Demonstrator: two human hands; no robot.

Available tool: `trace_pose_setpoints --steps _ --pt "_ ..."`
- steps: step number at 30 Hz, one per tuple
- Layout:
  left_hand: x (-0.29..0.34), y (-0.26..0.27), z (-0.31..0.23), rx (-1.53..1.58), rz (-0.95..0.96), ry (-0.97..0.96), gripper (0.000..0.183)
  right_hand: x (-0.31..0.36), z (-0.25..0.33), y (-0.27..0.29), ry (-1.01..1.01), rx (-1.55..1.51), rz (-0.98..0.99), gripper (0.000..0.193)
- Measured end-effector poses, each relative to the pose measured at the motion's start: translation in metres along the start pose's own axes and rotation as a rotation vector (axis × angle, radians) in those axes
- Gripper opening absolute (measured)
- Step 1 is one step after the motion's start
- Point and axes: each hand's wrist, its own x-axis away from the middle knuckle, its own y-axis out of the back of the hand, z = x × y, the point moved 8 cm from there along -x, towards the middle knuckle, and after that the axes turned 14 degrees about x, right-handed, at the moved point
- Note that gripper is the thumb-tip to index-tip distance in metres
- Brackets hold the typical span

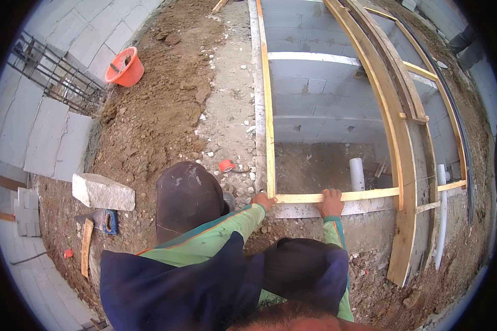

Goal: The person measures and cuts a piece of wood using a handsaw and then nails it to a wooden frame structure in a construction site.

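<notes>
A thin wooden batten lies along the near edge of a block-walled pit. My left hand is closed at the corner where that batten meets a long batten on the pit's left edge. To its right, my right hand grips the near batten from above, with fingers curled over its far side. Just left of the corner, a small red round object rests on the concrete, its kind not clear.
Wide planks cross the pit on the right. Inside stands a white pipe. On the dirt at left are a pale block, a blue-handled saw, a wood piece and an orange bucket. Rebar juts from the left wall.
</notes>
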Motion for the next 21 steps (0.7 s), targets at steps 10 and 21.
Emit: trace_pose_setpoints --steps 10,21 --pt "0.009 -0.013 0.024 0.036 -0.006 0.039 0.068 0.031 0.004 0.011 -0.01 -0.003 -0.087 0.057" --pt "0.026 0.009 0.027 0.073 -0.073 0.03 0.062 0.045 0.011 0.005 -0.008 0.01 -0.07 0.06"
